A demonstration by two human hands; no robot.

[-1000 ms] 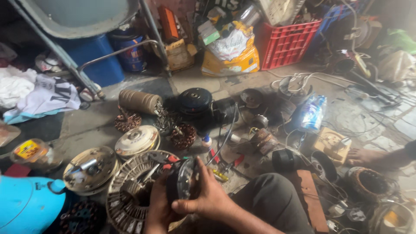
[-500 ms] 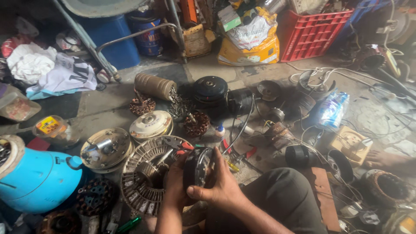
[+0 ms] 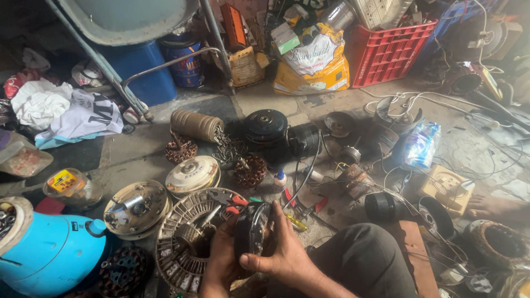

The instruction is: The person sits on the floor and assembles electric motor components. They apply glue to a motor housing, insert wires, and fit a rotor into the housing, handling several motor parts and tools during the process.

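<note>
Head view: right hand (image 3: 287,254) clamped around dark round metal motor part (image 3: 251,232). Left hand (image 3: 221,262) grips its other side, fingers curled, above grey ribbed rotor (image 3: 176,243).

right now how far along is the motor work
Done: the round metal covers are off and lie on the floor. In hand: both hands, left hand and right hand, grip a dark round motor part. Left: wound cores and pliers lie loose; nothing reassembled.

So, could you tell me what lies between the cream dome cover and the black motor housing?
Head view: a loose pile of metal screws lies between them.
</note>
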